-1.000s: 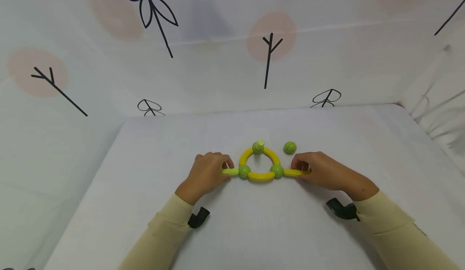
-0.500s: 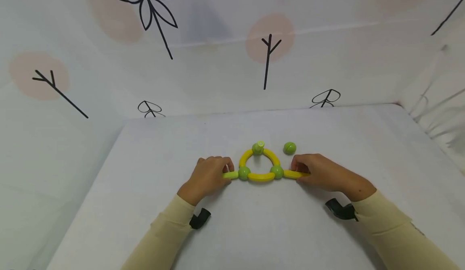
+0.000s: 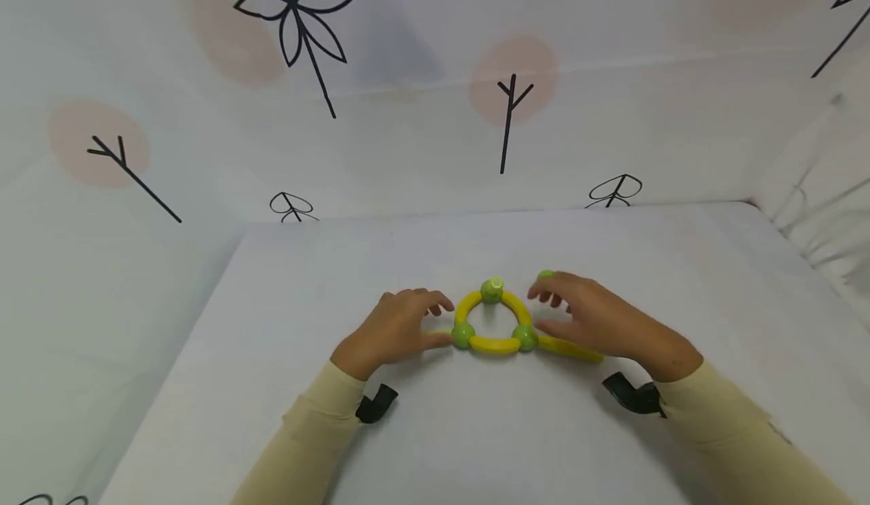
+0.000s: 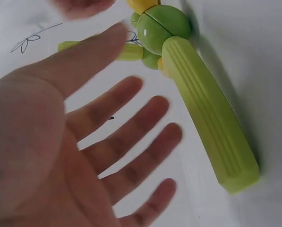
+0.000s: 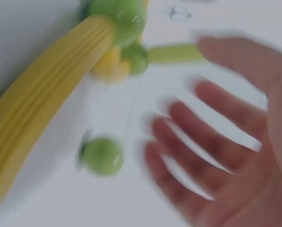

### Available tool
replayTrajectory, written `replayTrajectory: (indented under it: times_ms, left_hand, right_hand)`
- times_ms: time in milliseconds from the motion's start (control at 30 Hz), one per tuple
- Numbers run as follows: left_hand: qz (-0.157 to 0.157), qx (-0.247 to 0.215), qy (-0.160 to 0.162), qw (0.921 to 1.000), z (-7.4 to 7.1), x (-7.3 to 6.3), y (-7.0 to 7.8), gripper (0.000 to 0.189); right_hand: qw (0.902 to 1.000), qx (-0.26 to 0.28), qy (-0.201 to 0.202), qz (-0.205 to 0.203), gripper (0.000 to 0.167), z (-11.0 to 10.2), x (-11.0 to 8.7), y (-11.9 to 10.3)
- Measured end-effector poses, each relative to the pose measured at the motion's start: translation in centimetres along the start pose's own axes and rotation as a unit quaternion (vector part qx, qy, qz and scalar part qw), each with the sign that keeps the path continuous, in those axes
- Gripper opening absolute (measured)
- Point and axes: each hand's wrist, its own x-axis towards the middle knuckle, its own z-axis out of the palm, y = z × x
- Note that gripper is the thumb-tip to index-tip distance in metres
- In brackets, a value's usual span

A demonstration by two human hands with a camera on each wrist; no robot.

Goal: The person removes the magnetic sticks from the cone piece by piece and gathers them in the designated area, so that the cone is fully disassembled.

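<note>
On the white table, curved yellow rods (image 3: 495, 346) and green balls (image 3: 464, 335) form a ring. From the far ball (image 3: 492, 290) a light green rod sticks up. Another light green rod (image 4: 209, 113) extends from the left ball; in the head view my left hand (image 3: 394, 327) mostly hides it. That hand is spread beside the rod, nothing in its grasp. My right hand (image 3: 601, 320), fingers parted, hovers over the yellow rod (image 3: 571, 349) that runs out from the right ball. A loose green ball (image 5: 103, 156) lies behind the right hand, largely covered in the head view.
A white cloth wall (image 3: 408, 158) with black plant drawings and pink spots rises along the table's far edge and left side. Black straps (image 3: 635, 395) show at both cream sleeves (image 3: 720, 407).
Both hands have let go of the outer rods and spread their fingers. The right hand has lifted toward the loose ball. The right yellow rod now slants toward the front.
</note>
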Motion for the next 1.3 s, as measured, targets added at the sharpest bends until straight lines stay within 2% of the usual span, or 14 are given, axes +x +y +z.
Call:
replayTrajectory:
  times_ms: [133, 233, 433, 567, 767, 933, 1033, 1200, 1300]
  left_hand:
    - [-0.006, -0.023, 0.058, 0.9980, 0.0, 1.0, 0.6, 0.042]
    - [-0.010, -0.028, 0.075, 0.9968, 0.3, 2.1, 1.3, 0.043]
    - [-0.023, -0.011, 0.055, 0.9982, 1.5, 4.1, 2.7, 0.044]
    - [-0.029, 0.000, 0.047, 0.9985, 2.3, 4.9, 3.5, 0.044]
    - [-0.030, 0.004, 0.056, 0.9980, 2.9, 5.3, 4.0, 0.038]
    - [-0.018, -0.007, 0.056, 0.9983, 3.3, 5.6, 3.8, 0.035]
    - [-0.016, -0.003, 0.064, 0.9978, 3.5, 5.8, 3.7, 0.036]
    - [-0.023, 0.005, 0.069, 0.9973, 3.7, 6.0, 3.6, 0.036]
    - [-0.027, 0.001, 0.070, 0.9972, 3.8, 6.1, 3.7, 0.036]
  right_hand:
    - [0.9955, 0.005, 0.076, -0.056, 0.049, 0.6, 1.7, -1.7]
    - [0.9904, 0.005, 0.108, -0.086, 0.047, 1.3, 2.8, -2.5]
    - [0.9854, 0.032, 0.145, -0.084, 0.025, 2.3, 3.8, -2.5]
    - [0.9816, 0.043, 0.165, -0.086, 0.022, 2.3, 3.8, -2.2]
    - [0.9745, 0.066, 0.194, -0.092, 0.020, 2.1, 3.8, -1.8]
    - [0.9745, 0.096, 0.196, -0.053, 0.022, 2.4, 3.9, -1.4]
    - [0.9769, 0.107, 0.182, -0.035, 0.020, 2.5, 4.0, -1.3]
    - [0.9846, 0.106, 0.135, -0.030, 0.014, 2.8, 4.3, -1.0]
    - [0.9863, 0.103, 0.124, -0.037, 0.012, 3.0, 4.4, -0.8]
